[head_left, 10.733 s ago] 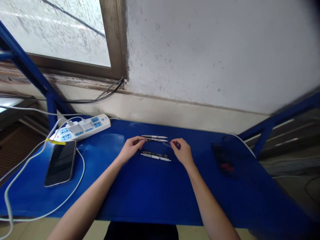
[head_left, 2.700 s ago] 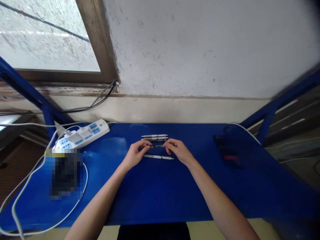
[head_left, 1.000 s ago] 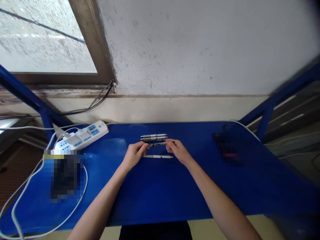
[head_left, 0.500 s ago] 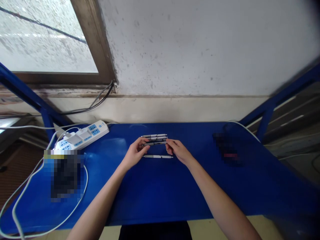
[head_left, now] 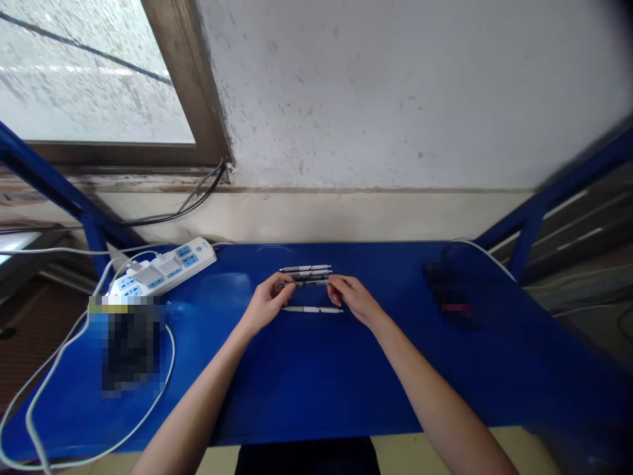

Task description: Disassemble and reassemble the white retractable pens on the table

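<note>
Fingers seemingly hide the held pen's (head_left: pixel 311 283) ends.

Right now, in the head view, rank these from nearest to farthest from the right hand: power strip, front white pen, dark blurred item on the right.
1. Front white pen: just to the left of the right hand, slightly toward the wearer.
2. Dark blurred item: right side.
3. Power strip: far left, toward the back.

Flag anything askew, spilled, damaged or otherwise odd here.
No spill visible. One white pen lies apart, in front of the bunched pens. The wall is speckled with dark marks, possibly dirt or wear. Pixelated areas can't be judged.
</note>
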Demonstrator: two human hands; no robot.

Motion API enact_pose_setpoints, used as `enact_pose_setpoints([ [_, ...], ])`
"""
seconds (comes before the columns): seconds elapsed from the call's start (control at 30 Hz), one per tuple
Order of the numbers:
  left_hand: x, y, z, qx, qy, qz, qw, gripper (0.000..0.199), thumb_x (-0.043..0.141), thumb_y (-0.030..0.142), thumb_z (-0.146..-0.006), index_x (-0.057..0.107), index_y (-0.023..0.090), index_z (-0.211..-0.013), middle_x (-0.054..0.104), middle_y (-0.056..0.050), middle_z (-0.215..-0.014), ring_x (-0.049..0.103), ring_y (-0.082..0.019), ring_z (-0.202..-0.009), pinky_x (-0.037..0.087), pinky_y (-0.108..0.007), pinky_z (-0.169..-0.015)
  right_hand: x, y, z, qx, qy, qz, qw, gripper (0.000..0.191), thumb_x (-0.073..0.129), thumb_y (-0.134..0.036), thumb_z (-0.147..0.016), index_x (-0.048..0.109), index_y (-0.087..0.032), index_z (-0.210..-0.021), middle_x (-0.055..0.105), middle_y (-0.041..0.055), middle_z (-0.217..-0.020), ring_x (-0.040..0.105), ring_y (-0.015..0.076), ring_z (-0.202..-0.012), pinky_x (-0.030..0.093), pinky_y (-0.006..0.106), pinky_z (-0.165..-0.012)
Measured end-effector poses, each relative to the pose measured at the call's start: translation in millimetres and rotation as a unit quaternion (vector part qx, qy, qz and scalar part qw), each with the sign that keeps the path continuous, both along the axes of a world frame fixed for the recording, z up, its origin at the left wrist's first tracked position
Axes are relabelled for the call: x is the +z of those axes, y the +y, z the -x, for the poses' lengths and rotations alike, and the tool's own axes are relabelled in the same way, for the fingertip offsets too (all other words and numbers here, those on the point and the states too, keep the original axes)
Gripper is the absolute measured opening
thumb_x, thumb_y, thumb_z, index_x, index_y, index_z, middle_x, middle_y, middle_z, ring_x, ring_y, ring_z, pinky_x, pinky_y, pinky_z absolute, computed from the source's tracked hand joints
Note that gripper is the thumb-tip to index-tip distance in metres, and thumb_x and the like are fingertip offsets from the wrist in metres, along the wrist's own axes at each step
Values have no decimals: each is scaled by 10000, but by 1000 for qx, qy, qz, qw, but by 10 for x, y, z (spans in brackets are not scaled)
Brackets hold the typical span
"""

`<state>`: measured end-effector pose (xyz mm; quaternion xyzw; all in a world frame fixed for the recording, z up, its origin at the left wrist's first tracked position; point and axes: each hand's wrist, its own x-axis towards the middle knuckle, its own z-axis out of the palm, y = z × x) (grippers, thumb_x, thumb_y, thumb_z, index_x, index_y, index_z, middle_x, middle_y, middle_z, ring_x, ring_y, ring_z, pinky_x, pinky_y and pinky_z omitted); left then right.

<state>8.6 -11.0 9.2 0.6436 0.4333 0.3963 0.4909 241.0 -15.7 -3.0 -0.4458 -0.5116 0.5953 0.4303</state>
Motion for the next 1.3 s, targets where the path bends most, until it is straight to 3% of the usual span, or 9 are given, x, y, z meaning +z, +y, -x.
enact_pose_setpoints([
  [0.07, 7, -3, 4, 0, -12, 3, 1000, 299, 602, 446, -831, 598, 174, -954, 578, 16, -663, 508, -108, -557, 366, -204, -512, 6, 1, -4, -1, -5, -5, 1000, 376, 555, -478, -878, 586, -167, -670, 476, -23, -554, 418, 99, -497, 306, 250, -490],
  [0.23, -14, 20, 23, 35, 38, 22, 998, 461, 450, 510, -902, 576, 155, -636, 477, 24, -479, 408, -90, -453, 305, -218, -469, 28, -2, -11, 12, -30, -19, 999, 319, 564, -421, -863, 599, -166, -675, 492, -19, -560, 436, 102, -513, 320, 248, -499],
  [0.5, -58, 93, 62, 95, -124, 45, 987, 254, 613, 395, -819, 589, 169, -935, 601, 7, -671, 538, -114, -579, 426, -237, -576, 13, 73, -174, -46, -7, 12, 999, 198, 566, -285, -789, 542, -183, -621, 441, -40, -516, 370, 85, -451, 249, 240, -435],
  [0.67, -88, 117, 97, 132, -77, 30, 988, 233, 609, 368, -799, 595, 171, -923, 583, 21, -629, 535, -114, -555, 415, -235, -561, -2, 111, -266, -96, -4, 0, 995, 171, 578, -289, -766, 528, -196, -633, 430, -43, -520, 356, 86, -443, 241, 238, -412],
  [0.77, -89, 114, 87, 124, -49, 31, 991, 233, 607, 362, -783, 601, 168, -913, 580, 24, -614, 539, -118, -550, 413, -234, -553, -8, 109, -261, -90, -14, 5, 996, 172, 593, -302, -759, 535, -195, -637, 439, -39, -525, 364, 89, -449, 259, 236, -408],
  [0.9, -99, 124, 82, 123, -80, 41, 988, 230, 606, 353, -787, 599, 163, -915, 591, 13, -649, 543, -113, -569, 425, -235, -563, -1, 98, -243, -66, -17, 15, 998, 183, 595, -302, -769, 540, -190, -634, 441, -36, -528, 375, 91, -456, 272, 235, -412],
  [1.2, -148, 170, 120, 180, -149, 51, 971, 211, 608, 342, -786, 597, 162, -895, 579, 20, -628, 540, -111, -565, 426, -234, -547, 3, 106, -283, -48, 11, 17, 999, 191, 591, -314, -792, 540, -192, -655, 466, -27, -544, 387, 97, -462, 278, 244, -421],
  [1.3, -106, 166, 121, 189, -178, 77, 963, 234, 648, 339, -752, 572, 156, -875, 635, -14, -716, 569, -111, -597, 443, -239, -575, 21, 102, -280, -46, 25, 22, 998, 206, 603, -331, -790, 536, -193, -652, 459, -29, -537, 390, 99, -461, 281, 246, -423],
])
